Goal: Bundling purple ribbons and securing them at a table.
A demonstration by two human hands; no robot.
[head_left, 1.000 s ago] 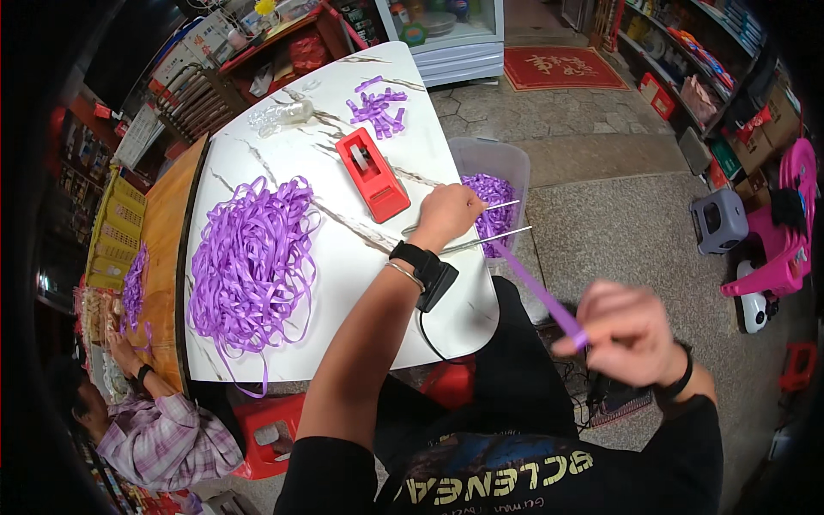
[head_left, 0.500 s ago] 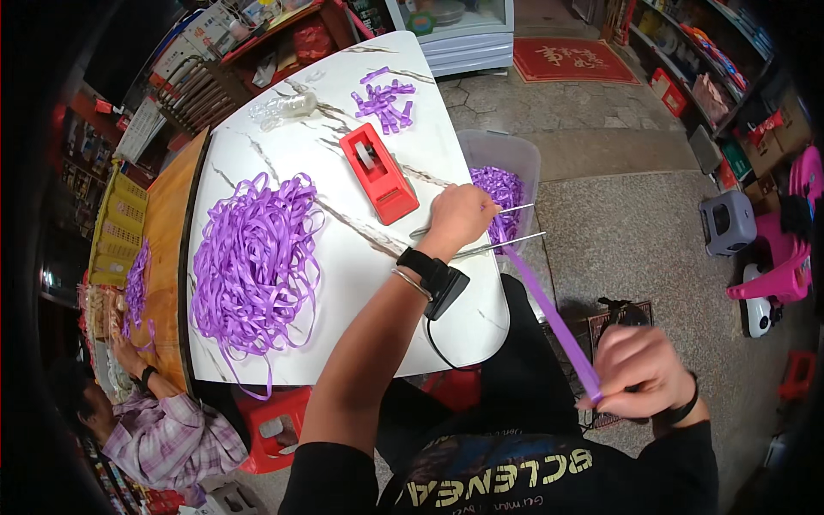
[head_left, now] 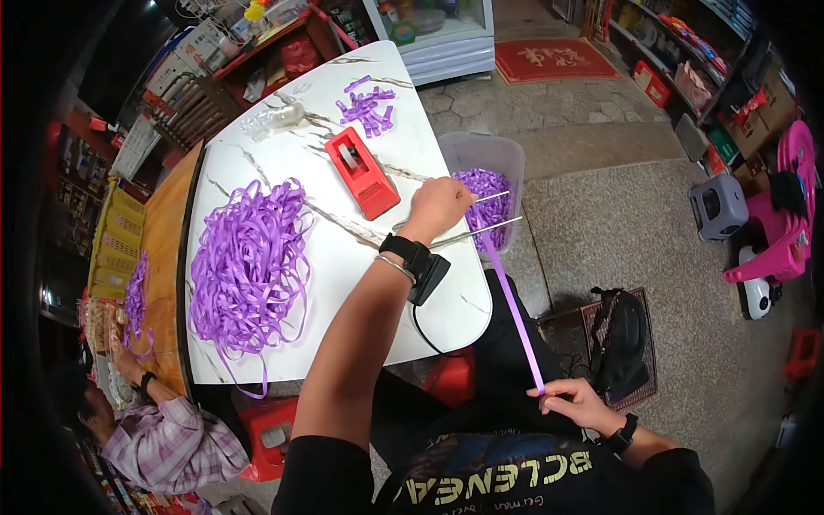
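Observation:
My right hand (head_left: 573, 403), low at the right, pinches the end of a purple ribbon strip (head_left: 517, 322). The strip runs taut up to two thin metal rods (head_left: 498, 225) jutting past the table's right edge. Over the upper rod, my left hand (head_left: 440, 206) is closed, its fingertips beside the rod; what it grips is hidden. Beyond the rods, a clear plastic bin (head_left: 518, 159) holds a heap of purple ribbon (head_left: 485, 187). A red tape dispenser (head_left: 373, 193) stands on the white table (head_left: 343, 283), beyond my left hand.
A big tangle of purple ribbon (head_left: 249, 266) covers the table's left part. Short ribbon pieces (head_left: 367, 112) and a clear plastic bag (head_left: 273, 120) lie at the far end. Another person (head_left: 163, 429) sits at the lower left by a wooden table (head_left: 167, 257).
My right hand has moved left and slightly down, the ribbon strip still in its fingers and now hanging steeper. My left hand stays by the rods. The whole view has shifted a little.

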